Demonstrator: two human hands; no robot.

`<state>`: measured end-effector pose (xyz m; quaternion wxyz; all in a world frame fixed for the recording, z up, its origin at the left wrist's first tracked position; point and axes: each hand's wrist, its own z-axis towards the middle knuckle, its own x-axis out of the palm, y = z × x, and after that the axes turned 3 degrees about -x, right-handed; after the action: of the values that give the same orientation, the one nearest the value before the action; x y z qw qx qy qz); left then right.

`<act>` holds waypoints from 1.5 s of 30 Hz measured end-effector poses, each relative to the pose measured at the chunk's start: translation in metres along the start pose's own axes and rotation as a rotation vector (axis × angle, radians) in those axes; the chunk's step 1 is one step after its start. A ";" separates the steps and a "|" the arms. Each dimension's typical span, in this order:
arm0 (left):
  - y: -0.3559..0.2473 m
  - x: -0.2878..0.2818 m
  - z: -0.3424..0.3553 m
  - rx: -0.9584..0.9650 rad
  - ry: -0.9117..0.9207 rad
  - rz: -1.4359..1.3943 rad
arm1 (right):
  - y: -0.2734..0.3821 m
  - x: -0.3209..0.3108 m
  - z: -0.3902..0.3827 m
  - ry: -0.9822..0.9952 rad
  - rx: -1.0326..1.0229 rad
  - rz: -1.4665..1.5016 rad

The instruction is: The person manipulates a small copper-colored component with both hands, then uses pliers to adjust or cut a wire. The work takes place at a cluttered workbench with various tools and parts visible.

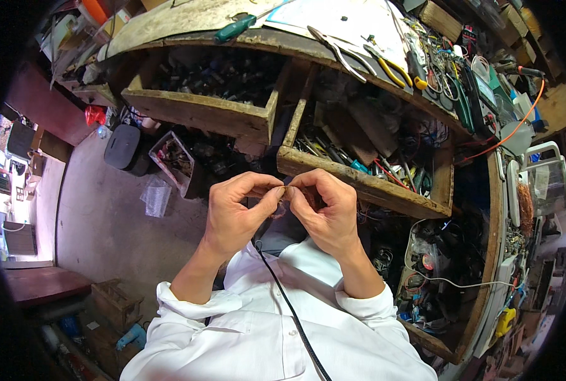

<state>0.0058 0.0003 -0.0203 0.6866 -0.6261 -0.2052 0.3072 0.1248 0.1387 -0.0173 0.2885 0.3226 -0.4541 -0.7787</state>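
My left hand and my right hand meet in front of my chest, fingertip to fingertip. Thumb and forefinger of each hand are pinched on a small thin brownish piece between them. Fine reddish strands seem to hang just below it, too small to make out clearly. Most of the piece is hidden by the fingers. Beyond my right hand an open wooden drawer holds screwdrivers and other hand tools.
On the bench lie a green-handled screwdriver, pliers and yellow-handled cutters. Another open drawer is full of dark parts. A bin and a black box stand on the floor. An orange cable hangs at the right.
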 end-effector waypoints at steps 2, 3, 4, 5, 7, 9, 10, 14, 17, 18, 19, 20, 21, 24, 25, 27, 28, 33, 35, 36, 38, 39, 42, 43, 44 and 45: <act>-0.006 -0.002 -0.002 -0.075 -0.014 -0.038 | 0.000 0.002 -0.001 -0.025 0.015 -0.008; -0.008 -0.002 -0.002 -0.113 -0.021 -0.059 | -0.003 0.003 -0.002 -0.042 0.027 -0.006; -0.007 -0.003 -0.002 -0.125 -0.016 -0.095 | -0.004 0.004 -0.003 -0.058 0.040 -0.004; -0.006 -0.003 -0.002 -0.136 -0.012 -0.130 | -0.004 0.004 -0.003 -0.060 0.045 0.001; -0.004 -0.003 -0.003 -0.149 -0.019 -0.150 | -0.005 0.005 -0.005 -0.060 0.055 0.015; -0.005 -0.003 -0.004 -0.153 -0.035 -0.123 | 0.002 0.003 -0.001 -0.023 -0.013 -0.026; -0.006 -0.004 -0.004 -0.152 -0.018 -0.131 | 0.005 0.002 0.001 -0.004 -0.046 -0.048; -0.005 -0.005 -0.005 -0.088 -0.020 -0.042 | 0.007 0.000 0.007 0.044 -0.180 -0.126; -0.007 -0.004 -0.003 0.037 -0.055 0.108 | 0.006 0.001 0.005 0.025 -0.175 -0.144; -0.008 -0.004 -0.003 0.082 -0.064 0.156 | 0.005 0.000 0.004 0.010 -0.157 -0.144; -0.008 -0.003 -0.002 0.067 -0.062 0.135 | 0.004 0.000 0.002 -0.006 -0.140 -0.143; -0.008 -0.002 -0.002 0.052 -0.059 0.114 | 0.003 0.001 0.001 -0.020 -0.100 -0.133; -0.008 -0.002 -0.002 0.036 -0.055 0.094 | 0.003 0.002 -0.001 -0.034 -0.060 -0.123; 0.002 0.001 -0.002 -0.062 -0.043 -0.115 | 0.000 0.002 -0.005 -0.045 0.031 -0.061; 0.000 0.001 -0.001 -0.070 -0.037 -0.132 | 0.000 0.002 -0.005 -0.043 0.056 -0.035; -0.005 0.000 0.000 -0.086 -0.025 -0.166 | 0.003 0.000 0.000 -0.014 -0.110 -0.100; -0.005 -0.001 0.000 -0.084 -0.016 -0.151 | 0.005 -0.001 0.003 0.001 -0.193 -0.132; -0.004 -0.005 0.000 -0.053 -0.025 -0.024 | -0.002 0.000 0.003 -0.016 -0.181 -0.042; -0.005 -0.005 0.000 -0.042 -0.016 0.007 | -0.006 0.002 0.001 -0.029 -0.114 0.024; -0.005 -0.004 -0.001 -0.037 -0.012 0.024 | -0.008 0.003 -0.001 -0.032 -0.077 0.054; -0.006 -0.005 0.000 -0.030 -0.005 0.012 | -0.008 0.006 -0.004 -0.034 0.063 0.221; -0.007 -0.005 0.001 -0.027 -0.001 0.004 | -0.007 0.006 -0.005 -0.033 0.167 0.357; -0.003 -0.008 -0.001 -0.033 0.047 0.037 | -0.006 0.004 -0.006 -0.014 0.280 0.531; -0.004 -0.007 -0.001 -0.007 0.016 0.024 | -0.006 0.004 -0.006 -0.005 0.284 0.550; -0.005 -0.004 0.001 0.020 -0.015 0.011 | -0.008 0.004 -0.006 0.001 0.261 0.502; -0.006 -0.002 0.001 0.045 -0.046 -0.001 | -0.013 0.006 -0.008 0.007 0.238 0.455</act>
<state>0.0045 -0.0008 -0.0137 0.6957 -0.6032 -0.2144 0.3257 0.1251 0.1359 -0.0330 0.4178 0.2466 -0.6025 -0.6337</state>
